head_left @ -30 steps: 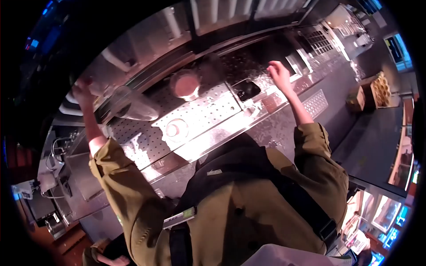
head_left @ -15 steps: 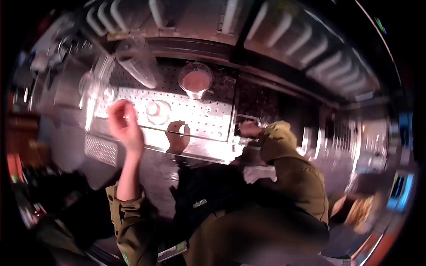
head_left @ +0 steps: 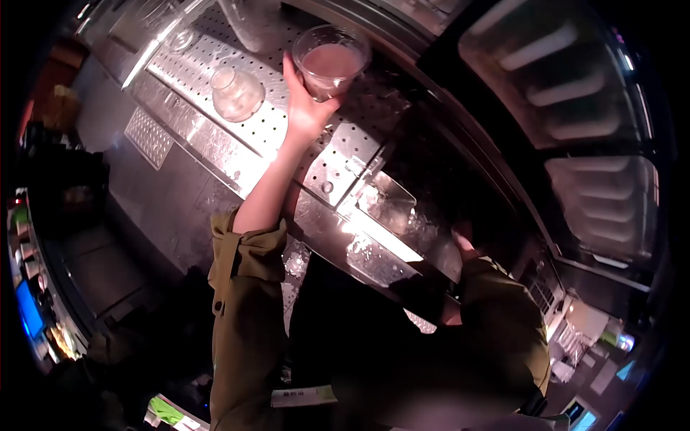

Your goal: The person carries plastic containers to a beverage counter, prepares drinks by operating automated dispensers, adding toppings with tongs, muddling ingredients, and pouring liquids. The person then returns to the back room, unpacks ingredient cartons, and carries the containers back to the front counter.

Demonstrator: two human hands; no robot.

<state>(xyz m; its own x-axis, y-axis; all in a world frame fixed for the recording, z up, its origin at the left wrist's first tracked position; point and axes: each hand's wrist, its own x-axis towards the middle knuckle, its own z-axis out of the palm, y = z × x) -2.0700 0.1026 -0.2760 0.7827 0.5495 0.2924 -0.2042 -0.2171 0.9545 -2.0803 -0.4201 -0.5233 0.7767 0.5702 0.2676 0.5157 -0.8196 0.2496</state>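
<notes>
Gripping a clear cup (head_left: 330, 63) of pinkish liquid at the upper middle of the frame, the left hand (head_left: 310, 108) has its thumb and fingers spread around the near side of the cup, pressed against the wall below the rim. The cup's wide mouth faces the camera, and the liquid shows through it. The cup is over the far side of a perforated metal tray (head_left: 266, 131); whether its base touches the tray cannot be told.

To the left of that hand, a rounded clear vessel (head_left: 238, 95) with a narrower neck rests on the tray, apart from the fingers. Beyond it, at the top edge, a tall clear container (head_left: 251, 27) is partly cut off by the frame. A small clear glass (head_left: 181, 40) is farther to the upper left.

Right of centre, the right hand (head_left: 465, 239) reaches from a rolled olive sleeve (head_left: 503, 294) into shadow over a dark recessed bin (head_left: 445, 179). Its fingers are too dark to tell whether they are pinching anything. Nearest to it is a clear, rounded shape (head_left: 447, 260), too dim to name. A square-edged clear container (head_left: 388, 200) lies in the bin, to the left of this hand and near the tray's end. Ribbed translucent panels (head_left: 604, 205) fill the upper right.
</notes>
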